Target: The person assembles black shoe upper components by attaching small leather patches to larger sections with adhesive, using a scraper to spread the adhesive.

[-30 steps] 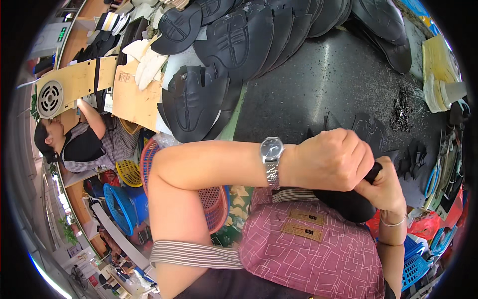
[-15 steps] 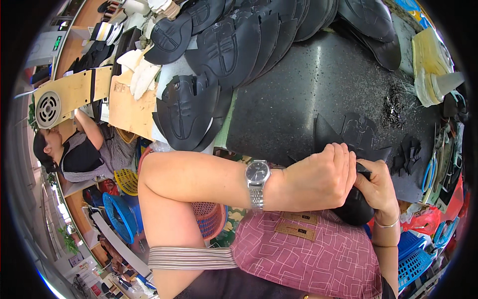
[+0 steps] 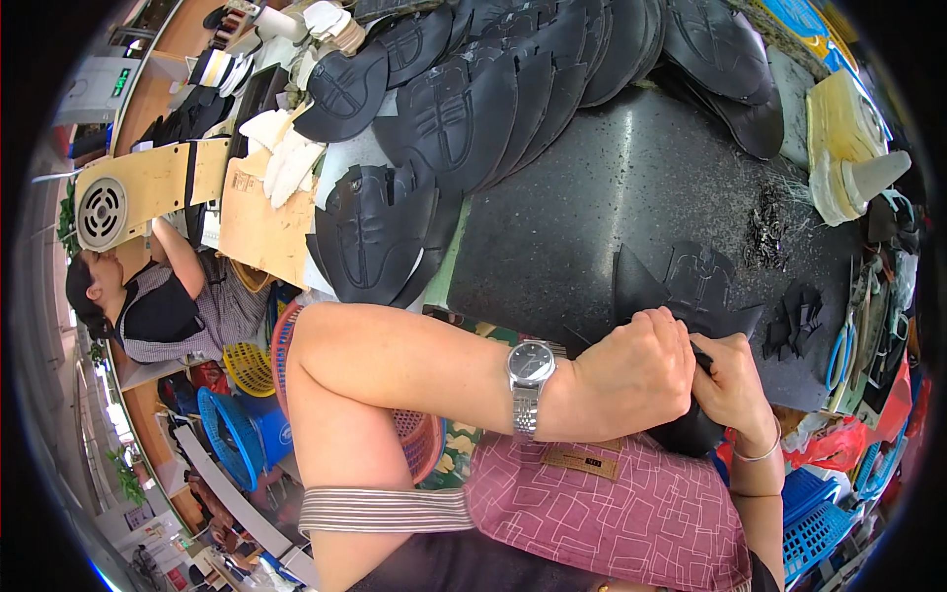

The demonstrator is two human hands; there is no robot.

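A black shoe upper [image 3: 695,281] with a stamped front lies over the near edge of the dark work board, and black material [image 3: 691,429] bulges below my hands. My left hand [image 3: 636,370], wrist wearing a metal watch [image 3: 533,365], is closed at the upper's near edge, its fingertips curled out of sight. Close against it, my right hand [image 3: 735,385] grips the same black piece with thumb and bent fingers. Where the two hands meet, what lies between the fingers is mostly hidden. A patterned maroon apron [image 3: 612,513] is under the hands.
Stacks of black shoe uppers [image 3: 449,118] cover the board's [image 3: 552,227] far and left sides. Black scraps [image 3: 794,321] and blue-handled scissors [image 3: 840,353] lie at right, near a yellowish container with a cone [image 3: 843,128]. Another person [image 3: 163,296] works at left. Baskets [image 3: 232,439] stand below.
Both hands have shifted slightly down and left in the picture, still together on the black upper. The whole view has moved a little. The person at left stays in place.
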